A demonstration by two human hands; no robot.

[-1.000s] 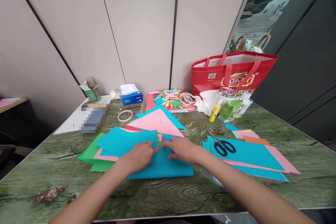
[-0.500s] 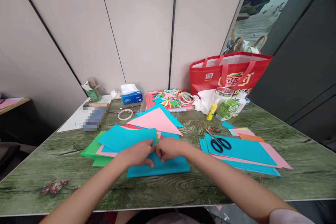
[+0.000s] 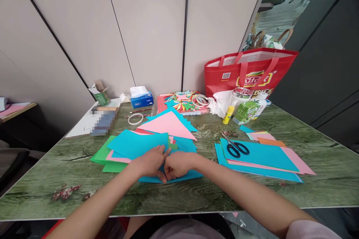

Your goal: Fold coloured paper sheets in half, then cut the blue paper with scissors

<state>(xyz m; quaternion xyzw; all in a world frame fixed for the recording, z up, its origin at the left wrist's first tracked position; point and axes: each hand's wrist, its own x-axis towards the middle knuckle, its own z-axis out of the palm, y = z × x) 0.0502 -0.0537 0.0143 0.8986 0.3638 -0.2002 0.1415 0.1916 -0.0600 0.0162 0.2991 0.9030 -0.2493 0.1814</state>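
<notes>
Left of the scissors [image 3: 238, 149], on the green wood-grain table [image 3: 252, 194], lies a plain sky-blue sheet [image 3: 190, 175] of paper, flat and matte, its near edge close to the table's front edge. The two hands cover most of it; only its near strip and the corner toward the scissors show. Farther left of the scissors, a loose pile [image 3: 131, 143] of blue, pink and green sheets overlaps its far side.

The left hand [image 3: 151, 162] rests on top of the sheet, on the side away from the scissors. Its fingers are stretched out and nearly flat, and its thumb points down to the sheet's near edge; it presses the paper and grips nothing.

The right hand [image 3: 179, 164], on the side nearer the scissors, meets the left hand over the middle of the sheet. Its fingers are curled in, knuckles up, resting on the paper; whether they pinch a fold or edge cannot be told.

The scissors lie on another stack [image 3: 269, 157] of blue and pink sheets.
</notes>
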